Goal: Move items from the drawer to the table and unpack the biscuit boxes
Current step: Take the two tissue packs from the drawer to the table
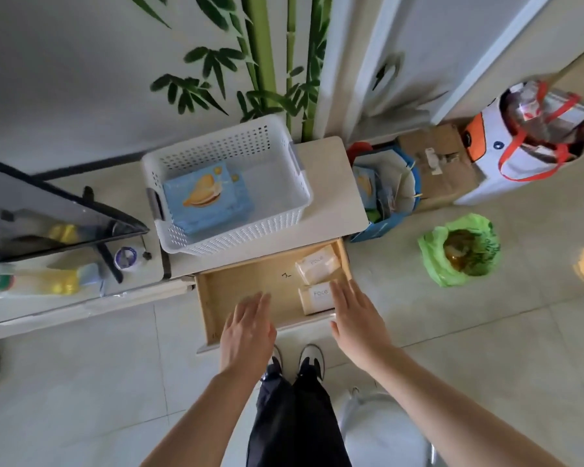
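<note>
Presently, item by item:

Drawer (pixel 243 291): pulled open below the table top (pixel 324 183); wooden, pale. Two small beige packs remain at its right end, the far pack (pixel 317 268) and the near pack (pixel 317 298), lying close together, each with a short printed label too blurred to read for certain.

Basket (pixel 223 183): white, perforated, standing on the table top. Holds blue biscuit boxes (pixel 206 200), seemingly two stacked; not yet opened as far as can be told.

Left hand (pixel 248 332): fingers straight and loosely spread, palm down, over the drawer's near edge; holds nothing.

Right hand (pixel 354 318): fingers straight, together, tips at or just over the near pack; whether it touches cannot be told. Holds nothing.

Step in hand, by judgement: emptying the drawer, with the hands reaching in for the last packs. Unpacking appears not yet begun.

Next move calls for: closing fingers round the near pack, perhaps both packs together, then lifting clear of the drawer's front wall and setting down on the bare strip of table beside the basket.
</note>
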